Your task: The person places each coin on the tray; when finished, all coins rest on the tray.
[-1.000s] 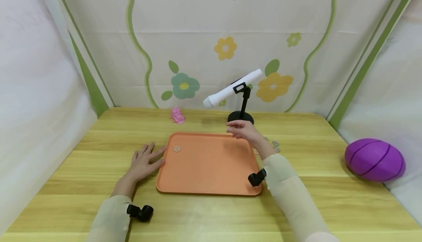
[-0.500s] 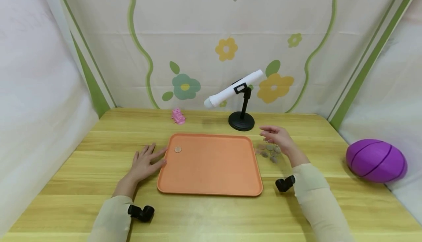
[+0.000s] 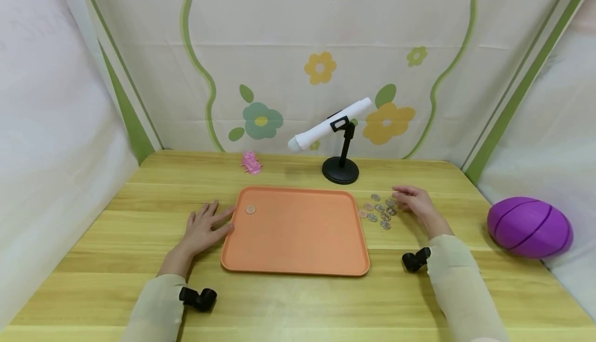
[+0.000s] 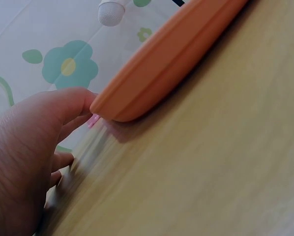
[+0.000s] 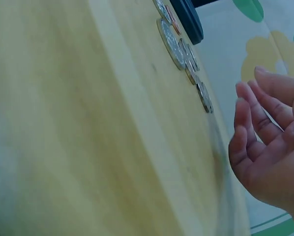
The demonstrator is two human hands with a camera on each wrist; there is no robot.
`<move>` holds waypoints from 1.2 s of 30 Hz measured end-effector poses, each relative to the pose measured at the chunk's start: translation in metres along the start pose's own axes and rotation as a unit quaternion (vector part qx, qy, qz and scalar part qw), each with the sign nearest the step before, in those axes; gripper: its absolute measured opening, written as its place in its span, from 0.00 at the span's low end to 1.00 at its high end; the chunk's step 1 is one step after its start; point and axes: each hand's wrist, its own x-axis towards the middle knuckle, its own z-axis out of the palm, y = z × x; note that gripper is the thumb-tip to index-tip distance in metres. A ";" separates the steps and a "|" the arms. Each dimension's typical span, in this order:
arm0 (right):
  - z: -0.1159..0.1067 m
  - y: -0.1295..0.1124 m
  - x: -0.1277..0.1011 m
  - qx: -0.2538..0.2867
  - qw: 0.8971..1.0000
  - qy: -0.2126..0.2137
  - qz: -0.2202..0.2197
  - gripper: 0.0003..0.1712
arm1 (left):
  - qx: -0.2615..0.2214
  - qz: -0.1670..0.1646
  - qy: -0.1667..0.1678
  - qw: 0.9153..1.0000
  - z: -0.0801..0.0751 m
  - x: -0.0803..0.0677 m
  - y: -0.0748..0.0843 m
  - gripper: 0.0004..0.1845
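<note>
An orange tray lies on the wooden table, with one coin near its upper left corner. My left hand rests at the tray's left edge, fingers spread, thumb and forefinger touching the rim; the left wrist view shows the hand against the tray's corner. Several silver and copper-coloured coins lie loose to the right of the tray. Just beside them hovers my right hand. In the right wrist view its fingers are loosely curved and hold nothing, with coins on the table near it.
Behind the tray, a white microphone sits in a black stand. A small pink toy lies at the back left. On the far right is a purple ball. Patterned cloth hangs behind the table.
My right hand has moved right, from above the tray's upper right corner, past the stand, to the far side of the loose coins, which now show fully. The left hand has stayed put.
</note>
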 end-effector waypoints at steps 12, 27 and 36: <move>-0.001 0.021 0.001 -0.047 0.998 0.031 0.033 0.26 | 0.001 0.003 -0.001 1.000 -0.001 0.002 0.001 0.28; 0.010 0.027 0.005 -0.106 0.993 0.047 0.008 0.22 | 0.001 0.002 0.004 1.000 -0.002 0.000 0.003 0.28; 0.010 0.024 0.006 -0.144 0.989 0.041 -0.007 0.18 | -0.002 -0.004 -0.003 1.000 -0.002 0.002 0.004 0.28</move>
